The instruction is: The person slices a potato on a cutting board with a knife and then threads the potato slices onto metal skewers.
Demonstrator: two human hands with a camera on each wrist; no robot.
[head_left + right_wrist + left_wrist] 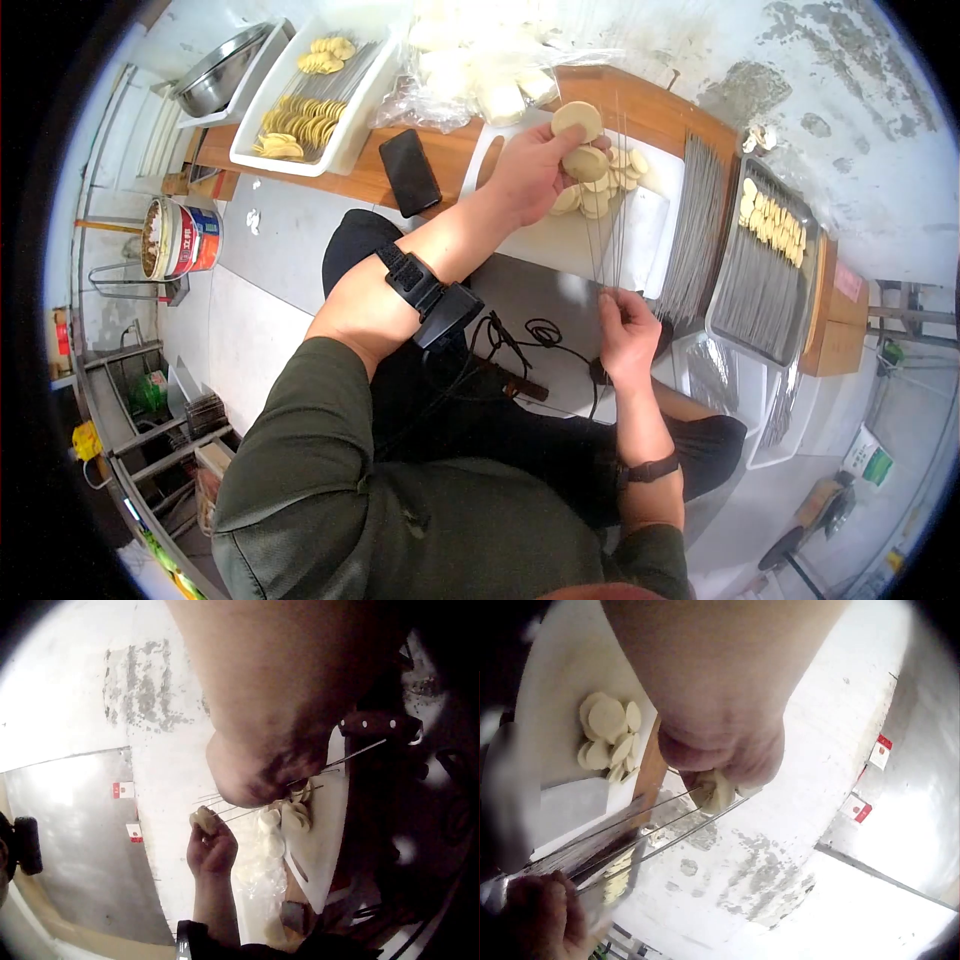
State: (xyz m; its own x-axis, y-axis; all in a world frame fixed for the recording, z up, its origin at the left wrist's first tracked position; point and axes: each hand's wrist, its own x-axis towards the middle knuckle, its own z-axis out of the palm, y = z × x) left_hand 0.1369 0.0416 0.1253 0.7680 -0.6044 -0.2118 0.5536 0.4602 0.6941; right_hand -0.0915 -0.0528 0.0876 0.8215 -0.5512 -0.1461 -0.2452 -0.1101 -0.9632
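In the head view my left hand (535, 175) pinches pale round slices (577, 122), one upright and another below it. My right hand (628, 335), lower and to the right, pinches the lower ends of several thin metal skewers (603, 245) that run up to the slices. In the left wrist view, slices (714, 792) sit against the skewers at the fingertips of my left hand (724, 746). My right hand (266, 769) covers part of the skewers in the right wrist view. Loose slices (595, 195) lie piled on the white cutting board (530, 245).
A wide blade (643, 235) lies on the board, with loose skewers (695, 225) to its right. Beyond them stands a metal tray (765, 310) of skewered slices. At the left are a phone (409, 172) and a white bin (350, 150). Black cables (545, 330) lie below the board.
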